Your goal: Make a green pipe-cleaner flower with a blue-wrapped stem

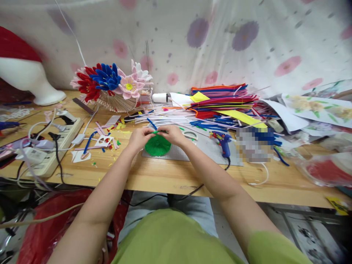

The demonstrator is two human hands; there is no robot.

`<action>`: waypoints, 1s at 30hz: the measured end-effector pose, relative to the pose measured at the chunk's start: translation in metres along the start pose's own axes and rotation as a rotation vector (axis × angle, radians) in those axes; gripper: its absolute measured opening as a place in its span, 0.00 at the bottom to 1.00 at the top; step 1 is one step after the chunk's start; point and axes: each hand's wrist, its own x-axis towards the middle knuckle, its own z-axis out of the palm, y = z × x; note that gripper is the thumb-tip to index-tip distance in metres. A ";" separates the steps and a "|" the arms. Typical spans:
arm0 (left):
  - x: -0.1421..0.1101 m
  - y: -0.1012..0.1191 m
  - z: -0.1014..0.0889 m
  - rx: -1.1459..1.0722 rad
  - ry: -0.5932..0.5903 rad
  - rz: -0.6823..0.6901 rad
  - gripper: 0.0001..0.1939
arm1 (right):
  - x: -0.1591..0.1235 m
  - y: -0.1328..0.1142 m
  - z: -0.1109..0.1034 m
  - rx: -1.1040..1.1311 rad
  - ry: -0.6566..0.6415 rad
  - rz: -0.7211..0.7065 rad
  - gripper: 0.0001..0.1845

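My left hand [140, 138] and my right hand [173, 134] meet over a round green fuzzy piece [157, 145] made of pipe cleaner. Both hands pinch its upper edge, where a short green stem [157, 132] sticks out between the fingertips. The green piece rests above a grey mat [192, 150] on the wooden table [154, 176]. A blue pipe cleaner [151, 123] lies just behind my fingers.
A basket of red, blue and pink pipe-cleaner flowers [111, 85] stands at the back left. A pile of coloured pipe cleaners [222, 101] lies at the back right, a blue glue gun [224, 143] and a tape roll [190, 135] to the right, a power strip [53, 146] with cables to the left.
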 end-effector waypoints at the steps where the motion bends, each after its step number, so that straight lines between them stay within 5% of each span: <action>1: 0.000 0.001 0.001 0.057 0.025 -0.002 0.10 | 0.000 -0.001 0.000 -0.007 -0.006 0.009 0.11; 5: 0.001 0.001 0.004 0.139 0.067 -0.014 0.08 | 0.001 0.000 -0.002 0.006 -0.019 0.050 0.11; 12: 0.005 -0.002 0.003 -0.144 -0.040 -0.024 0.16 | -0.006 0.018 -0.005 0.312 -0.018 0.006 0.13; 22: 0.003 0.021 0.011 0.032 0.168 -0.057 0.10 | -0.009 0.019 0.001 0.193 0.033 0.084 0.12; 30: 0.005 0.012 0.002 -0.090 0.059 -0.083 0.11 | -0.004 0.022 0.002 0.182 -0.027 0.098 0.11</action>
